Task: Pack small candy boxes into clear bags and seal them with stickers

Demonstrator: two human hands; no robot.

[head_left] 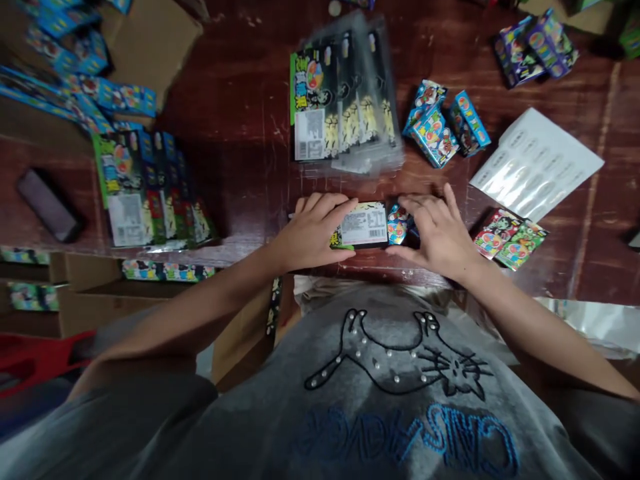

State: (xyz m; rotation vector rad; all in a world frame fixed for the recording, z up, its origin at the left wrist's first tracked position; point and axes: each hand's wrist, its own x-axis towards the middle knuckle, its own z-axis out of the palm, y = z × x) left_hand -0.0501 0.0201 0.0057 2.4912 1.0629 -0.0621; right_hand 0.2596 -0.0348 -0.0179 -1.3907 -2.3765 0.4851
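A long black package (364,225) with a white label and a green end lies at the table's near edge. My left hand (317,230) grips its left part, the thumb along the near side and the fingers along the far side. At the package's right end is a small blue printed box (397,225), partly covered by my right hand (434,230). My right thumb and fingers close round that box, pressed up against the package. How far the box sits inside the package cannot be made out.
Beyond my hands lies a stack of flat black packages (310,137) in clear plastic. Loose blue boxes (435,137), a white label sheet (543,163), and red and green boxes (523,245) are to the right. Filled packages (127,220), a phone (49,203) and a carton (150,40) are left.
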